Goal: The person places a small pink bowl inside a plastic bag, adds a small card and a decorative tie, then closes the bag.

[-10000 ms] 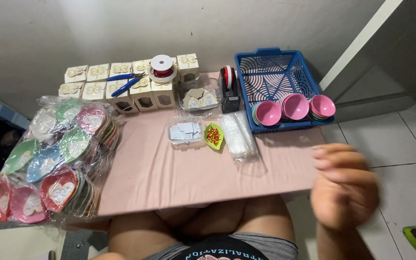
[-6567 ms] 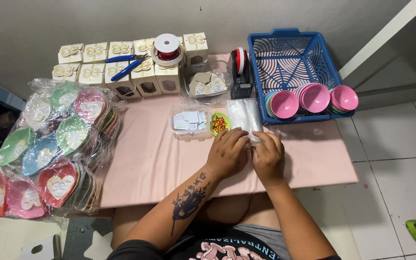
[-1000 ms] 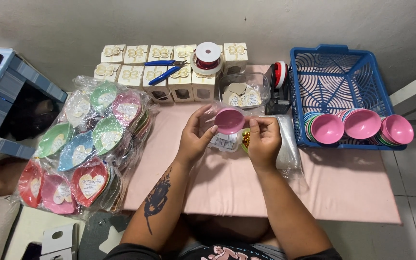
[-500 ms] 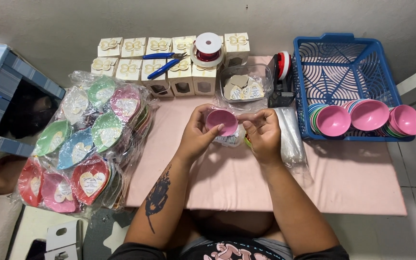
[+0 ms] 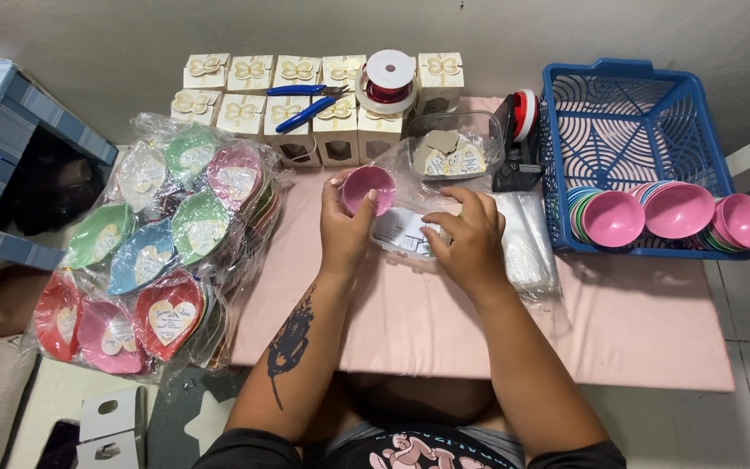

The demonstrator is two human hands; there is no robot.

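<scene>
Your bench [image 5: 496, 339], draped in a pink cloth, carries everything, so take the small pink bowl [image 5: 368, 186] in your left hand as the landmark. Well to the right of the bowl stands the blue basket [image 5: 631, 95], with stacks of coloured bowls [image 5: 666, 213] leaning along its near wall. Left of the bowl lies the heap of wrapped heart-shaped dishes [image 5: 154, 252], spilling past the bench edge. Behind the bowl are the cream gift boxes [image 5: 305, 95], with blue pliers [image 5: 305, 100] and a spool of red ribbon [image 5: 390, 76] resting on top. Just behind and to the right of the bowl sits a clear tub of paper tags [image 5: 449, 152], then a tape dispenser [image 5: 518, 143]. To the right of the bowl, beside your right hand, lies a stack of clear bags [image 5: 527, 247].

Your left hand [image 5: 345, 230] has its grip closed on the bowl, fingers around the rim, holding it above the bench. Your right hand [image 5: 470, 239] rests on a small packet of white cards [image 5: 403, 230] just below and right of the bowl; I judge its grip closed on the packet, though the fingertips are hidden.

The bowl is held by its rim alone, so a loosened finger could drop it. The packet looks slippery; cards could slide out. Your left forearm is near the wrapped heap, and a nudge could push dishes off the bench.
</scene>
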